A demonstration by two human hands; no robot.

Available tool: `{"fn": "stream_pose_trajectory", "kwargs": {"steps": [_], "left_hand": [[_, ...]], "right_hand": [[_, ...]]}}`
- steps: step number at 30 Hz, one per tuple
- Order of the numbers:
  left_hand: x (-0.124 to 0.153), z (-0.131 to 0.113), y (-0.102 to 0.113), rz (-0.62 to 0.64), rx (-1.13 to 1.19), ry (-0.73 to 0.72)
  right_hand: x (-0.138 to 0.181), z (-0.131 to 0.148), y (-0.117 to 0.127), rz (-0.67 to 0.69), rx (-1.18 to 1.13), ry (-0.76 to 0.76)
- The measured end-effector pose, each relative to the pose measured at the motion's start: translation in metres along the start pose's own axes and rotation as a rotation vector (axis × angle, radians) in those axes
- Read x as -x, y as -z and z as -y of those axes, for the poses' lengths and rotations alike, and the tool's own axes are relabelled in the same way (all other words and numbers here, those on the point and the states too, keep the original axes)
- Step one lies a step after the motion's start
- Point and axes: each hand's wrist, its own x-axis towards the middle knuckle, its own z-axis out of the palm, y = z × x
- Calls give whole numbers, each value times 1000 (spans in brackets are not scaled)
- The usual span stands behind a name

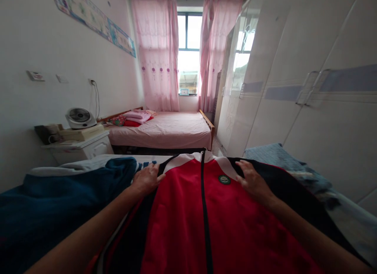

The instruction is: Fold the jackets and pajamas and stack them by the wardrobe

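A red, black and white zip-up jacket (179,211) lies spread out front side up, its black zipper running down the middle. A round dark green badge (224,179) sits on its chest. My left hand (146,179) rests on the jacket's left shoulder area, fingers stretched out over the black sleeve edge. On the opposite shoulder, my right hand (253,182) touches the cloth with its fingers apart. Neither hand shows a grip on the fabric. The jacket's lower part runs out of view at the bottom.
Dark blue clothing (73,195) lies to the left, and folded blue-grey cloth (273,162) to the right. Beyond stands a bed (176,128) with pink bedding. A fan (80,117) tops a white bedside cabinet (97,146). White wardrobes (294,50) line the right side.
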Motion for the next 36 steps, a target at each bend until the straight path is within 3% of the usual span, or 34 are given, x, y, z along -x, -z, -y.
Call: {"fn": "stream_pose_trajectory", "kwargs": {"steps": [3, 6, 10, 11, 13, 16, 19, 22, 23, 25, 27, 29, 31, 34, 36], "left_hand": [[56, 29, 2, 142, 21, 11], [100, 51, -4, 281, 211, 47], [120, 60, -6, 339, 679, -51], [118, 60, 1, 296, 719, -55], [110, 62, 27, 75, 606, -35], [95, 71, 78, -352, 88, 37], [94, 79, 105, -516, -289, 102], [126, 70, 84, -445, -214, -58], [144, 64, 69, -353, -111, -151], [186, 51, 34, -51, 118, -313], [226, 41, 2, 84, 292, -445], [253, 36, -24, 65, 381, -482], [265, 32, -41, -41, 400, -453], [264, 23, -50, -169, 389, -417], [262, 16, -48, -165, 406, -460]], "right_hand": [[60, 17, -1, 82, -84, 136], [102, 22, -9, 173, -69, 133], [120, 20, -19, 193, -31, 157], [120, 20, -19, 191, -26, 162], [119, 22, -18, 190, -22, 163], [116, 26, -14, 194, -28, 153], [115, 30, -7, 210, -50, 137], [124, 34, 11, 196, -107, 151], [131, 35, 20, 197, -138, 167], [151, 34, 38, 246, -199, 201], [178, 30, 55, 326, -228, 228], [206, 24, 67, 377, -235, 317], [229, 21, 73, 371, -215, 465], [250, 24, 73, 270, -98, 637], [256, 26, 72, 177, -4, 672]]}}
